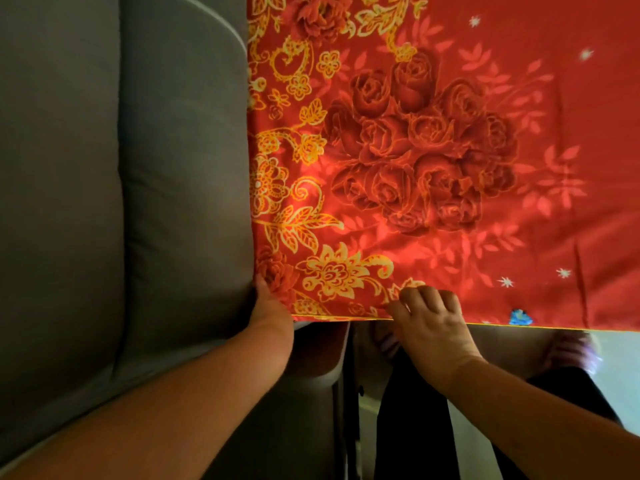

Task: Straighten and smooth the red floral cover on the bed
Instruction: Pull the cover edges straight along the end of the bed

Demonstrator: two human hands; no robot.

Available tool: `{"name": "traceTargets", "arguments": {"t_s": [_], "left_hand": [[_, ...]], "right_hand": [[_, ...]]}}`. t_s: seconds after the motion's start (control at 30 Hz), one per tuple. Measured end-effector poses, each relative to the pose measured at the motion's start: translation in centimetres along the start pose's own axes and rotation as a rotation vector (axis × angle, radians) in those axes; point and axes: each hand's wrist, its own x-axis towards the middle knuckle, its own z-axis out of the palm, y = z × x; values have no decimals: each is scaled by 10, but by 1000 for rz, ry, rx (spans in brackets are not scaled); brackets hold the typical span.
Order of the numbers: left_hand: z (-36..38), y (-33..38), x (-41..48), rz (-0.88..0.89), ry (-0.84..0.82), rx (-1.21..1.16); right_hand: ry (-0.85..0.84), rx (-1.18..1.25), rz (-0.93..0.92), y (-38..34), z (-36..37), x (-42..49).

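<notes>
The red floral cover (433,150) lies flat over the bed, filling the upper right of the view, with yellow scrollwork along its left border and a cluster of dark roses in the middle. Its near edge runs straight across just above my hands. My left hand (268,306) is at the cover's near left corner, fingers tucked between the fabric and the grey padded headboard, so the fingertips are hidden. My right hand (429,323) pinches the cover's near edge a little to the right of that corner.
A grey padded headboard (121,202) stands along the cover's left side. Below the bed edge I see my dark trouser legs (408,427), feet in light slippers (571,351), and pale floor (616,375).
</notes>
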Motion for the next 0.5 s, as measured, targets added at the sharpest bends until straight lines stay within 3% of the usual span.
{"name": "traceTargets", "arguments": {"t_s": [0.03,0.07,0.1,0.27,0.5], "left_hand": [[7,6,1,114,-104,351],[16,7,1,238,-85,675],[18,16,2,304,3,734],[17,44,-13,291,154,534],[31,19,-8,336,318,597]], "right_hand": [[2,14,20,6,0,-3],[6,25,38,10,0,-6],[6,32,54,14,2,-9],[7,42,117,39,10,-21],[42,22,-18,60,13,-23]]}}
